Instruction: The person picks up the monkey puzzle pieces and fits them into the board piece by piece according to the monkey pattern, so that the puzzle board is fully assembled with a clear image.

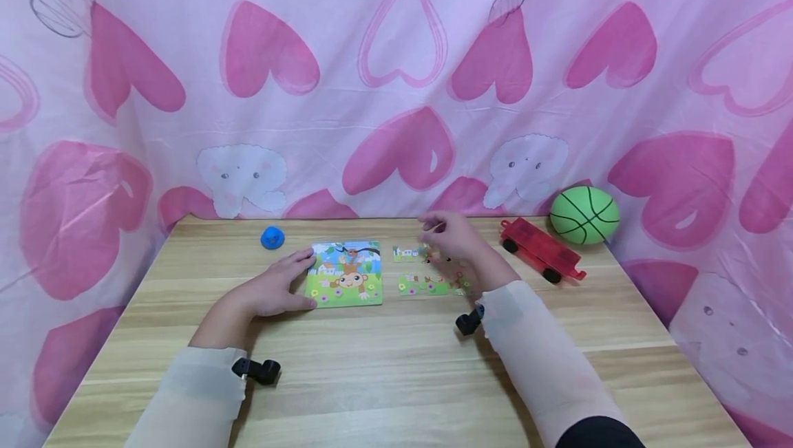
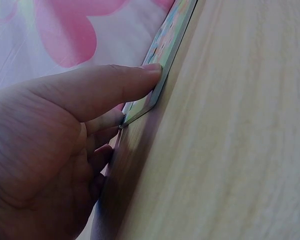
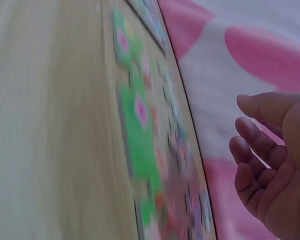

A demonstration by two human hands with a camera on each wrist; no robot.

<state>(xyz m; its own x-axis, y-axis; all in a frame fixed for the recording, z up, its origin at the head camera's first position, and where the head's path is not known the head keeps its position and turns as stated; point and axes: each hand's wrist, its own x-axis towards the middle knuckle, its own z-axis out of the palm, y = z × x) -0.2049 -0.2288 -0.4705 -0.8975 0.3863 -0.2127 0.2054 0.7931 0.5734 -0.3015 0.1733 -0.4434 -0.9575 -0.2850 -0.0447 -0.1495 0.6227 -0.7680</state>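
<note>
A square puzzle board with a cartoon monkey picture lies flat on the wooden table. My left hand rests at its left side, with the thumb on the near corner and other fingertips by the farther part of that edge. Several loose jigsaw pieces lie in rows to the right of the board; green ones with flowers show blurred in the right wrist view. Above their far side hovers my right hand, its fingers loosely bent and nothing between them. Its forearm and shadow partly cover the pieces.
A red toy wagon with black wheels stands right of the pieces, close to a green ball at the far right corner. Left of the board, a small blue toy sits near the back edge. Pink heart-printed cloth hangs behind the table.
</note>
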